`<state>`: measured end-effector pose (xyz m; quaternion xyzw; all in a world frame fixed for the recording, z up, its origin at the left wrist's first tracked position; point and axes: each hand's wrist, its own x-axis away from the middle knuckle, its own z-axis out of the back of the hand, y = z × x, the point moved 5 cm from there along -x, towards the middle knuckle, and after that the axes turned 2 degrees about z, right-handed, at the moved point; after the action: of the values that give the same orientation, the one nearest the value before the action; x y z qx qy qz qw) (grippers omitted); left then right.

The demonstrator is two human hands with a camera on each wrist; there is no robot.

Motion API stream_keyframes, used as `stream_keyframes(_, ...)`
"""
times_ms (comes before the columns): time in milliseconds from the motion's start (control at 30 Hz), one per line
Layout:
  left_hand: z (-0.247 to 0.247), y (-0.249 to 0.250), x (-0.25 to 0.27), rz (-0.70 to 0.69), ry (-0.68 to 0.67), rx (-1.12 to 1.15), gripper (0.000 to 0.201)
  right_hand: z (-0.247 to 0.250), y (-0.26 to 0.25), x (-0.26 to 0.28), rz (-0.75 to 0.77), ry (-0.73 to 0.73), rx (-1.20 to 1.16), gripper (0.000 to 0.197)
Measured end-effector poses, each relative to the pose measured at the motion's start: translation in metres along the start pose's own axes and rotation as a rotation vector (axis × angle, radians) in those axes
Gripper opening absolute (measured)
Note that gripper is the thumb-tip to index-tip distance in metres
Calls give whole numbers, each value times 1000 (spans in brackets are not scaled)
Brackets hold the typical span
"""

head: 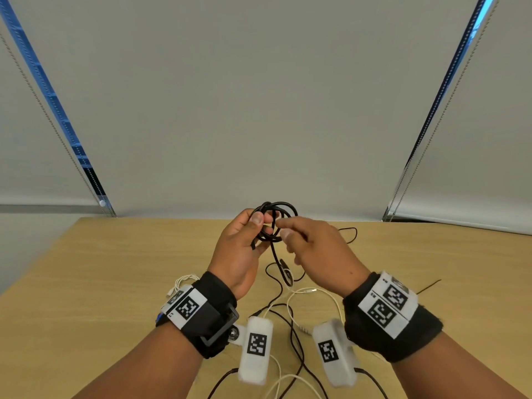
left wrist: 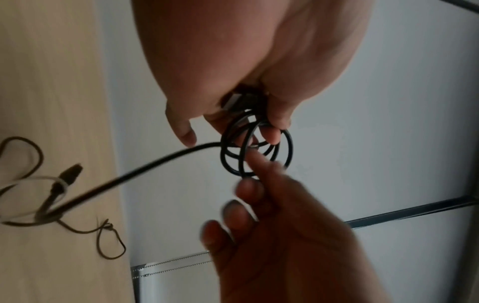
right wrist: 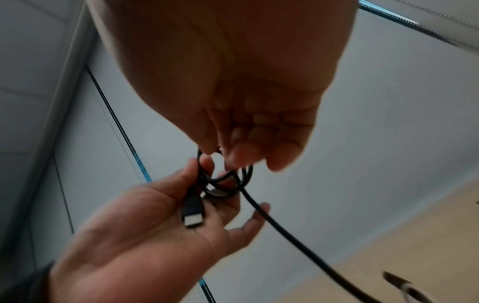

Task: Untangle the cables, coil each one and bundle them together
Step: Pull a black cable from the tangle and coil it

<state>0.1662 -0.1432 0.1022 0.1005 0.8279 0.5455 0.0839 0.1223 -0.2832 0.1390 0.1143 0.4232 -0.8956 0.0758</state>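
Observation:
My left hand [head: 260,226] holds a small coil of black cable [head: 283,208] above the table, thumb pressed on the loops. The cable's silver-tipped plug [right wrist: 193,211] lies across the left palm. My right hand [head: 285,229] meets the coil from the right, with index finger and thumb curled onto its strands [right wrist: 228,180]. In the left wrist view the index fingertip [left wrist: 252,157] touches the loops [left wrist: 287,151]. The black tail [head: 275,254] hangs from the coil down to the wooden table [head: 115,269], where it crosses a white cable [head: 290,309].
A thin black wire [head: 352,234] loops on the table behind my right hand. Another white cable bunch [head: 184,279] lies by my left wrist. More cables trail off the near edge. Grey roller blinds [head: 259,110] hang behind the table's far edge.

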Motion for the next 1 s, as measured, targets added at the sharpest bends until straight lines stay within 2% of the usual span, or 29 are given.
stream_keyframes(67, -1, -1, 2, -32, 35, -27, 24, -8, 7, -1, -64, -54, 30, 36)
stream_keyframes(133, 0, -5, 4, -47, 54, -38, 24, -13, 13, -1, -133, -79, -65, 36)
stream_keyframes(233, 1, -10, 5, -49, 21, -43, 23, -24, 22, 2, -280, -92, -509, 24)
stream_keyframes(300, 1, -10, 5, -81, -3, -81, 22, -30, 25, 4, -337, -91, -673, 16)
stream_keyframes(367, 3, -8, 3, -146, 9, -215, 23, -33, 29, 6, -372, -92, -752, 4)
stream_keyframes(467, 14, -10, -3, -222, 72, -529, 24, -32, 36, 7, -430, -64, -866, 12)
stream_keyframes(567, 20, -7, -9, -298, 87, -773, 24, -28, 40, 9, -450, -60, -884, 24)
stream_keyframes(700, 30, -3, -20, -327, 134, -834, 22, -23, 36, 8, -354, -103, -852, 29)
stream_keyframes(867, 38, 0, -27, -264, 186, -751, 21, -14, 42, 9, -283, -203, -593, 21)
stream_keyframes(1000, 48, 12, -32, -192, 304, -545, 28, -21, 48, 19, -275, -365, -560, 24)
